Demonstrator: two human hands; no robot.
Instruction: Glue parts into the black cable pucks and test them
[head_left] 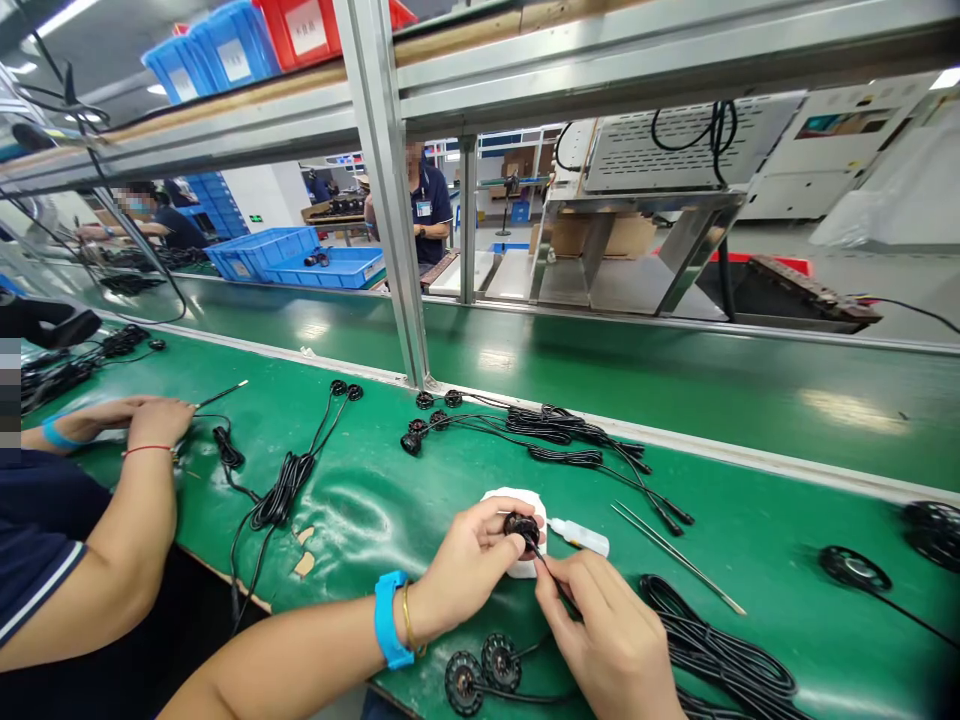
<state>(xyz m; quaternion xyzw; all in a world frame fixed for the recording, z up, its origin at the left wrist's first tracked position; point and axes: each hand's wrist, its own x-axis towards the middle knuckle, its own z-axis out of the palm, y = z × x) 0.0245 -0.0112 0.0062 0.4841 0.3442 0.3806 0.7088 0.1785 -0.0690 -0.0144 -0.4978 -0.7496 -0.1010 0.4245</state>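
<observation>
My left hand (469, 560), with a blue wristband, pinches a small black round part (519, 524) between thumb and fingers. A black cable (537, 556) runs from that part into my right hand (611, 630), whose thumb and forefinger are closed on it. Under the part lies a white pad (531, 572), partly hidden by my left hand. Beside the pad is a small clear squeeze bottle (581, 536) lying on its side. Two slotted black discs (463, 684) with cables rest below my hands, near the table edge.
Bundled black cables (551, 425) with round ends lie across the green table (390, 500). Thin metal rods (679, 557) and a coiled cable (720, 640) are at right. A co-worker's hands (157, 420) work at left. A metal post (386, 200) rises behind.
</observation>
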